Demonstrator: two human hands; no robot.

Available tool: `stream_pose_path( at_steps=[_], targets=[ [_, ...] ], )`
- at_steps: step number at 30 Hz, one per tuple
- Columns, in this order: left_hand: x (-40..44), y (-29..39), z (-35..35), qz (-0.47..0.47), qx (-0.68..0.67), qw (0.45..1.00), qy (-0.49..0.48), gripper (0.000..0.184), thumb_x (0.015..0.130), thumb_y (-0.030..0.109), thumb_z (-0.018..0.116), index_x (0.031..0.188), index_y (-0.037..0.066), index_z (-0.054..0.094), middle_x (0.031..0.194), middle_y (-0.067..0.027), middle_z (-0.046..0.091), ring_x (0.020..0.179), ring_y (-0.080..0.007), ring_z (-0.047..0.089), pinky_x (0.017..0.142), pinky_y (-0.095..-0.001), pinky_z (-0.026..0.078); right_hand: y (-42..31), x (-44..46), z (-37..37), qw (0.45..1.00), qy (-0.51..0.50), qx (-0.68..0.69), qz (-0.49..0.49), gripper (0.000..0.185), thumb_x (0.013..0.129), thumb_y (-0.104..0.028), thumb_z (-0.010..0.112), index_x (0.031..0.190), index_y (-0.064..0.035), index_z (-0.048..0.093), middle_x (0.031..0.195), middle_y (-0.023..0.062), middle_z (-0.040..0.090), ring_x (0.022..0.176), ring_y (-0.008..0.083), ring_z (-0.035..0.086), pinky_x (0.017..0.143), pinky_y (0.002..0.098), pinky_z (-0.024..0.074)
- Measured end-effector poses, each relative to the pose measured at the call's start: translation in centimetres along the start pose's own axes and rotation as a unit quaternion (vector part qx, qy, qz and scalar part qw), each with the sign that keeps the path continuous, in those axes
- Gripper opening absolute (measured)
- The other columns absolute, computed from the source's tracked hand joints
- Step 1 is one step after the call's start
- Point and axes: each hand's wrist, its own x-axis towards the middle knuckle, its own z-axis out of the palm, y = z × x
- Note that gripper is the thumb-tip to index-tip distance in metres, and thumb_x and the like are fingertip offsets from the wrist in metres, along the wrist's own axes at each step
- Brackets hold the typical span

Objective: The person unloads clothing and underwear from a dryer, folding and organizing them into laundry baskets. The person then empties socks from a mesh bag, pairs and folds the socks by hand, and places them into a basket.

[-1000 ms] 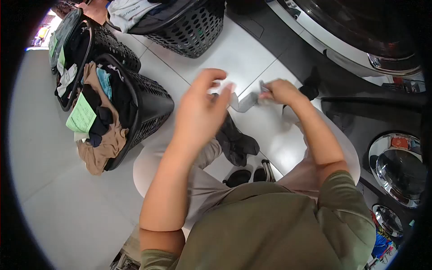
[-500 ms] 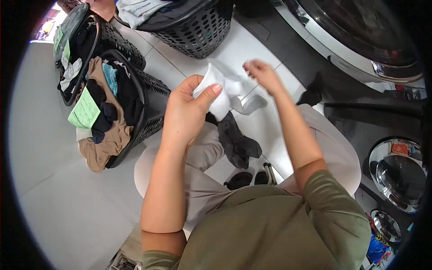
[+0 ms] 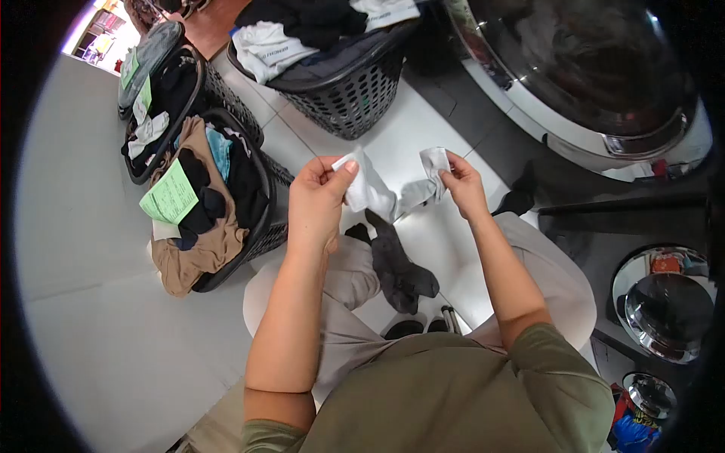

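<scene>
My left hand pinches the cuff of a white sock between thumb and fingers, and the sock hangs toward the middle. To the right, my right hand grips the upper end of a grey and white sock. The lower parts of the two socks meet or overlap between my hands; whether they are joined I cannot tell. Dark grey socks lie below them, between my knees.
A black basket of brown and dark clothes with a green note stands at left, another basket behind it. A third basket is ahead. Front-loading machines with round doors line the right side.
My right hand has taken hold of the grey and white sock and lifted its end. The white sock now hangs lower from my left hand. The view has shifted, with the baskets lower in it.
</scene>
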Motion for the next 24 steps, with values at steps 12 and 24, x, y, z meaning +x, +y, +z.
stream_pose_path(
  at_steps=[12, 24],
  targets=[
    [-2.4, 0.7, 3.0, -0.054, -0.268, 0.953, -0.134, 0.017, 0.102, 0.019, 0.050, 0.109, 0.004, 0.052, 0.105, -0.0095, 0.063, 0.094, -0.0191, 0.063, 0.087, -0.0381, 0.053, -16.3, -9.3, 7.7, 0.819, -0.015, -0.308, -0.483, 0.022, 0.081, 0.002, 0.069, 0.103, -0.0024, 0.068, 0.104, 0.0069, 0.068, 0.087, 0.0152, 0.064, 0.079, 0.0281, 0.0493],
    [-2.3, 2.2, 1.4, 0.011, -0.007, 0.993, -0.116, 0.018, 0.097, 0.013, 0.058, 0.108, 0.000, 0.061, 0.091, -0.0043, 0.067, 0.077, -0.0117, 0.063, 0.068, -0.0277, 0.054, -21.4, -6.1, 0.4, 0.944, -0.197, 0.265, -0.006, 0.018, 0.099, -0.017, 0.055, 0.110, -0.0042, 0.060, 0.094, 0.0024, 0.066, 0.083, 0.0101, 0.063, 0.075, 0.0261, 0.0520]
  ],
)
